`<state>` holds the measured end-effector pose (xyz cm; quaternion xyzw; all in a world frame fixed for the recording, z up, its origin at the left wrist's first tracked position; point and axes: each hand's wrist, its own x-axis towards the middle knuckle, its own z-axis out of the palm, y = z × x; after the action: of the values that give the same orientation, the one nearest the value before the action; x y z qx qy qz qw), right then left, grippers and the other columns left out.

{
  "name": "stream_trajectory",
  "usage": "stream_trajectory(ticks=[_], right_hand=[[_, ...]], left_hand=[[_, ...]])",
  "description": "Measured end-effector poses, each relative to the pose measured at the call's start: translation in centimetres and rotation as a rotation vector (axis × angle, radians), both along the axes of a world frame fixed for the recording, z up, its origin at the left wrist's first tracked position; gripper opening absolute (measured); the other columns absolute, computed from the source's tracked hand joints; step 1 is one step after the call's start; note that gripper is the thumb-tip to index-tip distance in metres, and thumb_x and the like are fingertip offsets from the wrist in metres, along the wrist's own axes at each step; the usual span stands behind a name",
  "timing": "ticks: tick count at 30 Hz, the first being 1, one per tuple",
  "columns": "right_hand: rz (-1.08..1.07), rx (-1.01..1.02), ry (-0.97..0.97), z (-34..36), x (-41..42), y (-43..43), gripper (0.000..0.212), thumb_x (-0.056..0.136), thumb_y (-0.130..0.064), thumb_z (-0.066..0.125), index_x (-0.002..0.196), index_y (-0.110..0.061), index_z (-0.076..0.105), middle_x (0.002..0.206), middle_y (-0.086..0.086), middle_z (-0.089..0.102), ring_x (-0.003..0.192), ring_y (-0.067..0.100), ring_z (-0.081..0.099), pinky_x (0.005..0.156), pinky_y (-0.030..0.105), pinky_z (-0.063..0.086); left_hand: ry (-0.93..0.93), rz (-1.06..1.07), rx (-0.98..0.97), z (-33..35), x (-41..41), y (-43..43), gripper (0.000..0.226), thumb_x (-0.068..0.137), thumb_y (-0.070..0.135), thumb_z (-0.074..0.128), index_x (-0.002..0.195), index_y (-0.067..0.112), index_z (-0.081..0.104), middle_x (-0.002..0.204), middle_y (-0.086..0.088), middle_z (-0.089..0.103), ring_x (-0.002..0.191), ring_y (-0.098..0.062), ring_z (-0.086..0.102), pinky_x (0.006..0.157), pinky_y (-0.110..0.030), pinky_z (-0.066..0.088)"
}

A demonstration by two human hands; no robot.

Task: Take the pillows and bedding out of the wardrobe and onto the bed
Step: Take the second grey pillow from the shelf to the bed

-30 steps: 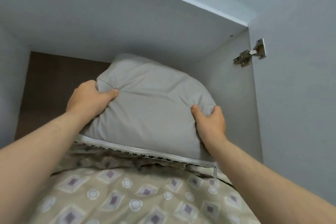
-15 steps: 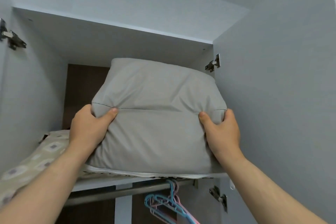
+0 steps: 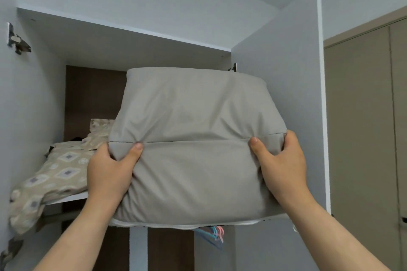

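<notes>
The grey pillow (image 3: 193, 149) is coming further out of the wardrobe (image 3: 141, 35). The left hand (image 3: 110, 174) and right hand (image 3: 282, 167) are pinching its corners; lowering it level should be keeping the patterned bedding (image 3: 55, 174) undisturbed.

Open wardrobe door (image 3: 279, 72) crowds the pillow (image 3: 193, 138) rightward; patterned bedding (image 3: 55, 174) fills the shelf leftward.

Plump grey pillow (image 3: 193, 138) held upright; patterned bedding (image 3: 55, 174) slumped over wardrobe shelf (image 3: 70, 197).
</notes>
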<state>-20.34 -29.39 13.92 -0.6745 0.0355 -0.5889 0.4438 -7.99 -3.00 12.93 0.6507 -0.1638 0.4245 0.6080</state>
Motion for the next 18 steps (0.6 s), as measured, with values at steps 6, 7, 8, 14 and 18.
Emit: stream_trajectory(ticks=[6, 7, 8, 14, 18], right_hand=[[-0.111, 0.068, 0.014, -1.7, -5.3, 0.8, 0.024, 0.077, -0.031, 0.075, 0.088, -0.032, 0.053, 0.092, -0.016, 0.063, 0.086, -0.001, 0.059, 0.068, 0.02, 0.042], [-0.134, 0.074, 0.014, -1.9, -5.9, 0.9, 0.024, 0.077, -0.031, 0.075, 0.089, -0.032, 0.055, 0.093, -0.016, 0.064, 0.088, 0.001, 0.06, 0.068, 0.021, 0.042], [-0.164, 0.076, 0.018, -2.2, -6.8, 0.9, 0.024, 0.077, -0.03, 0.075, 0.09, -0.032, 0.055, 0.094, -0.015, 0.065, 0.088, 0.001, 0.06, 0.068, 0.021, 0.043], [-0.363, 0.046, 0.065, -4.0, -15.7, 0.6, 0.024, 0.078, -0.029, 0.075, 0.091, -0.031, 0.056, 0.09, -0.017, 0.065, 0.08, -0.011, 0.06, 0.061, 0.003, 0.041], [-0.547, 0.053, 0.047, -4.9, -24.1, -0.5, 0.023, 0.077, -0.029, 0.075, 0.09, -0.031, 0.057, 0.086, -0.02, 0.066, 0.08, -0.01, 0.06, 0.061, 0.002, 0.041]], left_hand=[[0.014, -0.182, -0.001, -0.7, -1.5, -1.4, 0.032, 0.077, 0.035, 0.072, 0.095, 0.013, 0.059, 0.083, 0.0, 0.059, 0.081, -0.023, 0.054, 0.063, -0.033, 0.037], [0.007, -0.21, -0.012, -1.0, -1.6, -1.8, 0.029, 0.077, 0.033, 0.073, 0.093, 0.014, 0.058, 0.079, 0.004, 0.058, 0.079, -0.023, 0.054, 0.062, -0.033, 0.037], [0.005, -0.245, -0.017, -1.4, -2.1, -2.3, 0.027, 0.077, 0.031, 0.073, 0.092, 0.014, 0.058, 0.077, 0.008, 0.056, 0.079, -0.022, 0.053, 0.06, -0.032, 0.037], [0.074, -0.486, -0.06, -4.8, -6.0, -7.0, 0.033, 0.063, 0.057, 0.071, 0.081, 0.031, 0.061, 0.081, 0.002, 0.062, 0.084, -0.028, 0.061, 0.075, -0.045, 0.052], [0.067, -0.624, -0.125, -5.4, -12.3, -11.9, 0.033, 0.056, 0.066, 0.063, 0.081, 0.048, 0.052, 0.09, 0.0, 0.058, 0.091, -0.022, 0.057, 0.088, -0.05, 0.048]])
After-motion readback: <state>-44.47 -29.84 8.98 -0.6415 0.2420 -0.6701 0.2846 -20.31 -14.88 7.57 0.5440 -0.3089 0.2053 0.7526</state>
